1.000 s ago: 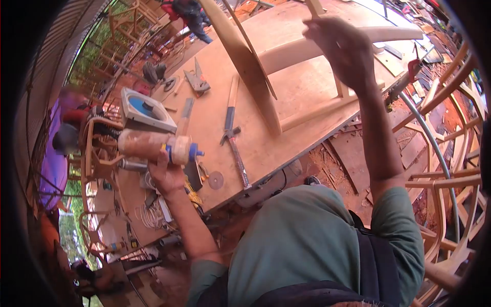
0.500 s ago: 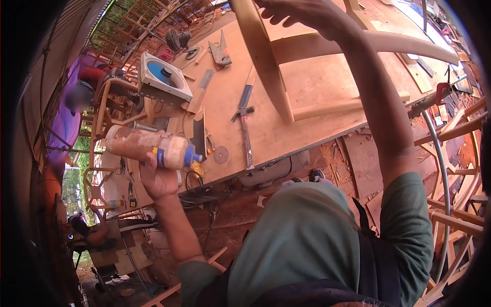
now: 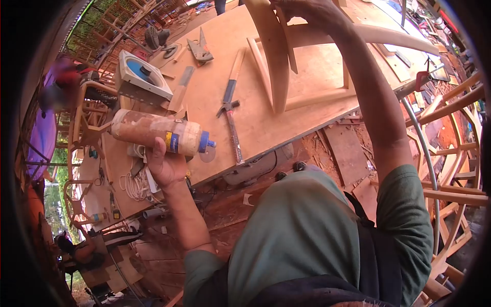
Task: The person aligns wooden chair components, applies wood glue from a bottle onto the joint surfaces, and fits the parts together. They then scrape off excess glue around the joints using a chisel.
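Observation:
My left hand (image 3: 168,166) is wrapped round a large, stained glue bottle (image 3: 153,134), which lies nearly level with its blue cap pointing right. At the top of the view my right hand (image 3: 307,11) is at the upper part of a wooden chair frame (image 3: 279,61), its fingers bent against the wood and a thin strip beside it; the fingertips are partly hidden. The frame rests on the wooden workbench (image 3: 215,87), with a curved rail running right. Left of the frame lies a hammer (image 3: 232,120) on the bench.
A white box with a blue disc (image 3: 146,77), a hand saw (image 3: 199,50) and a coil of cord (image 3: 135,187) are on the left. A red clamp (image 3: 421,81) grips the bench's right corner. Wooden chair frames (image 3: 455,194) stand at right. A person (image 3: 84,250) is at lower left.
My right hand has come down from the air onto the chair frame's upper part. The frame now stands more upright in view. The glue bottle has stayed in my left hand.

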`<act>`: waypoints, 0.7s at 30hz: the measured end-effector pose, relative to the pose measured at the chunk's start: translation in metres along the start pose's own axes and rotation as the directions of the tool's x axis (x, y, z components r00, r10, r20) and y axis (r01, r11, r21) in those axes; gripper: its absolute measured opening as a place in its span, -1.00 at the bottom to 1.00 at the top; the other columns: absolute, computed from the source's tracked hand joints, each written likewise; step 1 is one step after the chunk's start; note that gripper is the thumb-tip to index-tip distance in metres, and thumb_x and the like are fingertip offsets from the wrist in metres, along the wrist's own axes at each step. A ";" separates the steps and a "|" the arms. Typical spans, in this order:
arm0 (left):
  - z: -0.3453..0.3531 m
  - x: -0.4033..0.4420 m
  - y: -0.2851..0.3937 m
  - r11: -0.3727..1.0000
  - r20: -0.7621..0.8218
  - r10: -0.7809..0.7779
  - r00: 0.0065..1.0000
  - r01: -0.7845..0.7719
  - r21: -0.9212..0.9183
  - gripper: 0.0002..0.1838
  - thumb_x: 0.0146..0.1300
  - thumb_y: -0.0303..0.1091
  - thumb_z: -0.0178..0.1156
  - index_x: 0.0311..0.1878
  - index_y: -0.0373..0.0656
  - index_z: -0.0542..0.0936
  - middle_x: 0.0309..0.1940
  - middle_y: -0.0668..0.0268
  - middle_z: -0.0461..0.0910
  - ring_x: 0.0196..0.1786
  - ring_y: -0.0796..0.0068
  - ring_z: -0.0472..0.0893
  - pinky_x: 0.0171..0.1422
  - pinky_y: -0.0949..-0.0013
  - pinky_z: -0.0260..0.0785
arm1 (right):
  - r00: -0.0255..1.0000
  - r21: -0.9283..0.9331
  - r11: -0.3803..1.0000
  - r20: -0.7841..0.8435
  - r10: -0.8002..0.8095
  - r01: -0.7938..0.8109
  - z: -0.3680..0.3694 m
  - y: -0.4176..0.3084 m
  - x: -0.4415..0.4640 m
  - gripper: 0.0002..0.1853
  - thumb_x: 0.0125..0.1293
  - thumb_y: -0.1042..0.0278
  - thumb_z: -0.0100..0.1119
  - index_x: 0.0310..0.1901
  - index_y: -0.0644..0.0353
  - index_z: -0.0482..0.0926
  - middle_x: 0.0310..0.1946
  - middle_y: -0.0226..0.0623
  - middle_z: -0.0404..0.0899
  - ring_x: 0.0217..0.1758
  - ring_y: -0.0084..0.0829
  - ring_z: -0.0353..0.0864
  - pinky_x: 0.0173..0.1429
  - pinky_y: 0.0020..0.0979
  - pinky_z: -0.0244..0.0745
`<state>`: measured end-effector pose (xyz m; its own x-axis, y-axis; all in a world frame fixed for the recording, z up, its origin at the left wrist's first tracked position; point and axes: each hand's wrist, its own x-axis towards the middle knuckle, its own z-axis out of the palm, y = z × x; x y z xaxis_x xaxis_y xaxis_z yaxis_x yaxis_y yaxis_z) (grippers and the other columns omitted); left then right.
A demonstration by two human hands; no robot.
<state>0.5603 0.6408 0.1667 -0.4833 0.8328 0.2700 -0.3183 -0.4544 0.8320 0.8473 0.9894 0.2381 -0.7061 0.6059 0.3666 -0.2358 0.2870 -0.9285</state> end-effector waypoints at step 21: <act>0.124 0.039 -0.012 0.940 0.110 0.306 0.946 -0.318 0.121 -0.39 0.30 -0.43 0.39 0.40 -0.21 0.45 0.29 0.21 0.58 0.36 0.20 0.55 0.55 -0.03 0.30 | 0.857 0.095 0.853 -0.110 -0.504 0.514 -0.026 -0.058 -0.016 -0.50 0.39 0.10 0.43 0.15 0.37 0.65 -0.23 -0.31 0.69 -0.21 -0.53 0.64 -0.10 -0.43 0.59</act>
<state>0.6464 0.7177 0.2275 -0.4643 0.6836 0.5632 -0.0464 -0.6538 0.7553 0.8897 0.9819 0.2876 -0.4124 0.4561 0.7886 -0.6274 0.4854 -0.6089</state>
